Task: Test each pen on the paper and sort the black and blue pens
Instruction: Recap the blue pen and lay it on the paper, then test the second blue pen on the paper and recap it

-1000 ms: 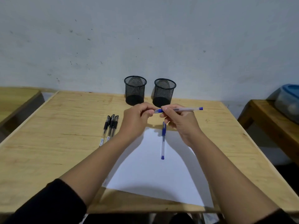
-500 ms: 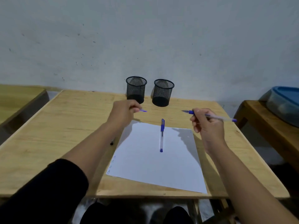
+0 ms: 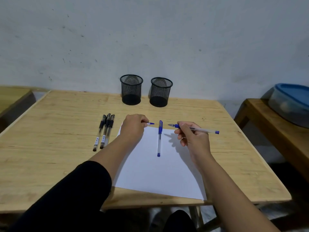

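Both hands had drawn closer over the paper [image 3: 155, 166], the left hand [image 3: 133, 127] pinching the cap [image 3: 150, 123], the right hand [image 3: 192, 136] gripping the uncapped pen [image 3: 195, 129] crosswise, tip leftward toward the capped pen [image 3: 159, 139] between them, cups [image 3: 131, 89] behind.

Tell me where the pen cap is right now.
In the head view the cap is pinched in the left hand, over the paper's far left corner, just left of the capped blue pen lying on the sheet.
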The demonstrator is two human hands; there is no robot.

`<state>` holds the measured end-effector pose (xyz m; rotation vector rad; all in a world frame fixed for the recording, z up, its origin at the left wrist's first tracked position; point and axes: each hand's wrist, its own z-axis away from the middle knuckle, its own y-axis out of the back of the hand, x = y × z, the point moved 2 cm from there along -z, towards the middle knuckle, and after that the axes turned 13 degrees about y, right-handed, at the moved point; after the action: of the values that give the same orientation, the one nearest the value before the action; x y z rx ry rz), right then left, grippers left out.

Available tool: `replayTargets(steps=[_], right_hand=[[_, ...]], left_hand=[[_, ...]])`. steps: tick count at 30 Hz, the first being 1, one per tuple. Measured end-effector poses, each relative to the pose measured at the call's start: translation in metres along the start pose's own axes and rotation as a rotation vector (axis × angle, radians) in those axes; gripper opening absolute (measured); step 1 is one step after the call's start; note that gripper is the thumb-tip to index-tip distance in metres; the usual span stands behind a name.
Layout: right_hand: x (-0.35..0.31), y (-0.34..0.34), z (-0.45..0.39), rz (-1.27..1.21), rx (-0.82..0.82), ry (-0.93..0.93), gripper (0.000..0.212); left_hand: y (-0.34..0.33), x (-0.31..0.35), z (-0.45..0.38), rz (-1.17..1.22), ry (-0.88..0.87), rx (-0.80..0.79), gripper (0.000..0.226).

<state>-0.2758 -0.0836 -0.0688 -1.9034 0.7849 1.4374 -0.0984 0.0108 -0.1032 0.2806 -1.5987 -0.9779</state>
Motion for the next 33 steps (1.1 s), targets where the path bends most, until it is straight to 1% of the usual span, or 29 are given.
replayTargets(steps=[3, 7, 12, 15, 17, 19, 22, 24, 33], right_hand=[[0.002, -0.007, 0.001, -0.009, -0.041, -0.021, 0.011], [0.001, -0.024, 0.009, 0.037, -0.162, -0.005, 0.016], [0.005, -0.059, 0.026, 0.049, -0.281, -0.055, 0.016], [0.01, -0.084, 0.038, 0.029, -0.393, -0.115, 0.014], [0.013, -0.1, 0.046, 0.019, -0.481, -0.121, 0.014], [0.016, -0.112, 0.051, 0.067, -0.552, -0.097, 0.013], [0.02, -0.125, 0.051, 0.252, -0.609, 0.016, 0.013], [0.023, -0.132, 0.05, 0.32, -0.65, 0.075, 0.012], [0.033, -0.135, 0.052, 0.424, -0.693, 0.202, 0.012]], left_hand=[[0.01, -0.002, 0.006, 0.005, -0.02, 0.007, 0.021], [0.052, -0.007, 0.035, -0.018, -0.088, 0.055, 0.021], [0.094, -0.05, 0.107, -0.033, -0.077, 0.126, 0.017], [0.096, -0.075, 0.139, -0.053, -0.081, 0.117, 0.016], [0.092, -0.089, 0.148, -0.075, -0.086, 0.123, 0.015], [0.089, -0.097, 0.151, -0.073, -0.096, 0.135, 0.014], [0.087, -0.101, 0.151, -0.048, -0.098, 0.169, 0.013], [0.087, -0.101, 0.15, -0.036, -0.096, 0.176, 0.013], [0.085, -0.105, 0.147, -0.027, -0.1, 0.167, 0.013]])
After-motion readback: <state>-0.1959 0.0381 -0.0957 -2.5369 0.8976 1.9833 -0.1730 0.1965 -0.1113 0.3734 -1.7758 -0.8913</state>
